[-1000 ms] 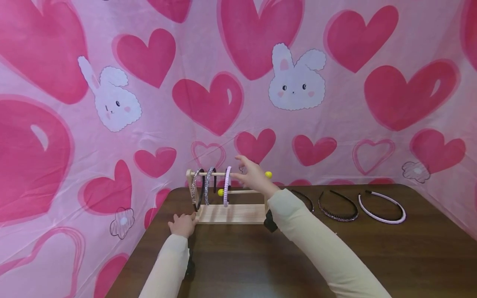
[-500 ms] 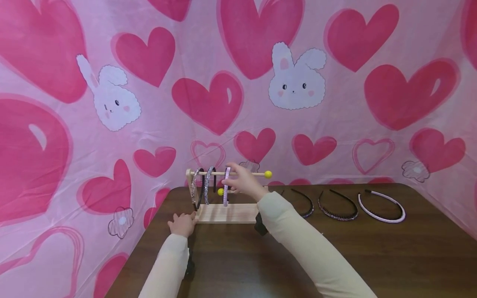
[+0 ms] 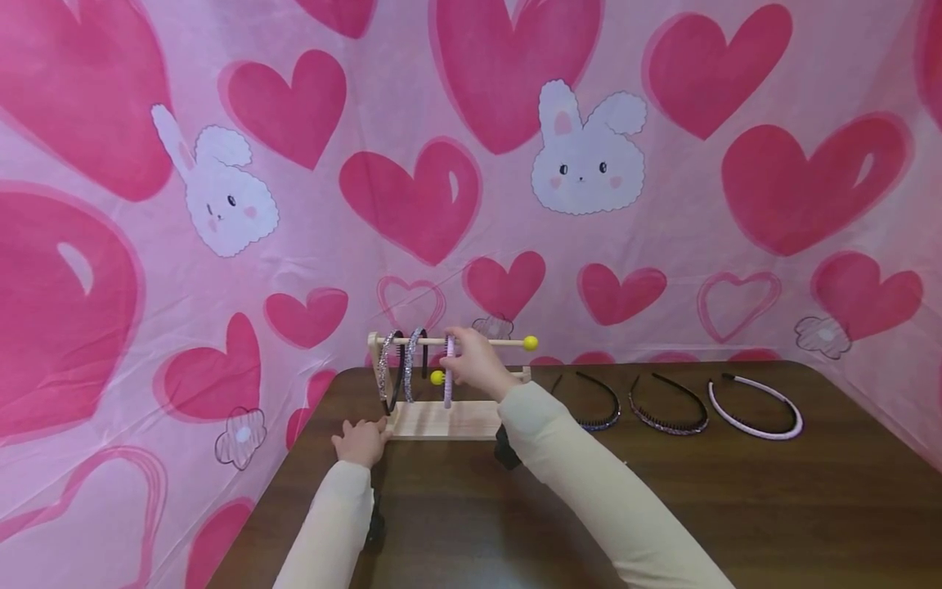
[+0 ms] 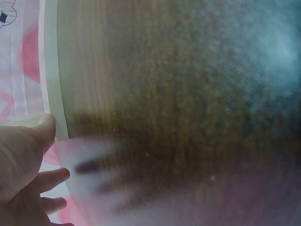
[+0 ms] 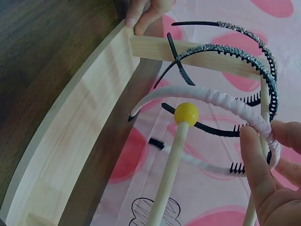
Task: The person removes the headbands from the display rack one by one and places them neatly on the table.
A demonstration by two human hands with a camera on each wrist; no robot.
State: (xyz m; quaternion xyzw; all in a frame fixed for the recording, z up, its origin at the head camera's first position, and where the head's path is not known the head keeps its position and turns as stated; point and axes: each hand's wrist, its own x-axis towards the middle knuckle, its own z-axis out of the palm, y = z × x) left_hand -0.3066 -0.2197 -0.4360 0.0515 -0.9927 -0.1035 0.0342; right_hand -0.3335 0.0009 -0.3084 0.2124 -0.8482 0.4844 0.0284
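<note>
Place: looks like an indoor table nook; home, shop or studio, can't tell.
Cloth (image 3: 502, 214): pink, creased, printed hearts (image 3: 412, 200) and rabbits (image 3: 589, 170); hangs like a wall behind right fingers (image 5: 256, 160), also left of left fingers (image 4: 52, 178).
Table (image 3: 471, 507): dark wood-grain, rounded far corners, extends below and right of both sets of fingers.
Rack (image 3: 423, 419): small, pale wood, at both sets of fingers.
Bands (image 5: 225, 102): on rack beside right fingers; more on table, right of them.
</note>
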